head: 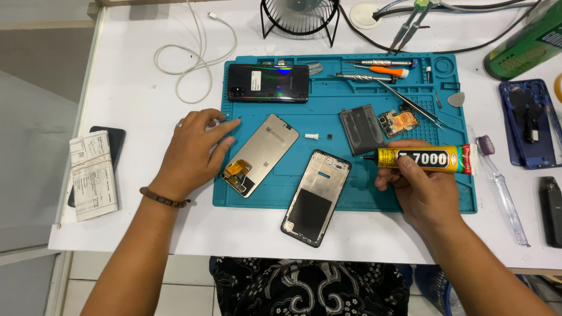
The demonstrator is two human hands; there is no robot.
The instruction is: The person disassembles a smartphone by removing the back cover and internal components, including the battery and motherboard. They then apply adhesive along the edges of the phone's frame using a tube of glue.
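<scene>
Nearest the camera lay the phone frame (316, 198), tilted, its lower end hanging past the front edge of the teal work mat (351, 202) onto the white table (134, 88). Just to its right, the right hand (418, 190) was closed around a yellow glue tube (426, 160), held level above the mat with its dark nozzle pointing left toward the frame's top corner. The left hand (193, 153) rested flat on the mat's left edge, fingers spread and grasping nothing, fingertips just beside a detached display panel (260, 153) that lay face down with an orange flex strip at its lower end. Between panel and tube sat a small white part (313, 136). Behind the tube lay a grey battery (361, 129) and, touching it, a circuit board (399, 122), with tweezers (413, 104) slanting past. A black phone (268, 83) lay at the mat's back left, screwdrivers (377, 69) at the back right. Off the mat, a white cable (196, 58) looped at the left, a toothbrush (503, 187) lay at the right, and a blue phone shell (530, 123) sat beyond it.
</scene>
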